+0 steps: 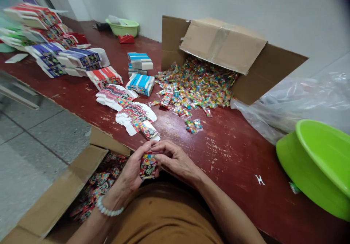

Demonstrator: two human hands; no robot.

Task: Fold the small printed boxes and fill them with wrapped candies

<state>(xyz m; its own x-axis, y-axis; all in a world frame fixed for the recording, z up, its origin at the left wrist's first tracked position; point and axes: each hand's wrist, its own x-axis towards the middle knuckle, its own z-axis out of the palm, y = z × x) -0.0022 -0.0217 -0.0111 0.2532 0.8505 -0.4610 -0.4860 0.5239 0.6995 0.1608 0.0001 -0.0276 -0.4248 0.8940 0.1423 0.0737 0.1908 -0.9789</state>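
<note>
A small red printed candy box [148, 165] is held upright in front of my body. My left hand [133, 167] wraps round its left side, with a bead bracelet on the wrist. The fingers of my right hand [175, 160] are closed at the box's top right edge. Just beyond lie fanned stacks of flat printed cartons [136, 115], with a single carton [148, 129] at the near end. Small clear packets of coloured candy [202, 85] spill over the table from a tipped cardboard box [221, 43]. Whether the held box contains anything is hidden.
At my left, below the table edge, an open carton [62, 189] holds many small red boxes. A green basin [306, 164] and plastic sheeting [295, 98] lie right. Blue, red and purple carton bundles [140, 83] line the red table [218, 156]; a pale green basin [124, 28] stands behind.
</note>
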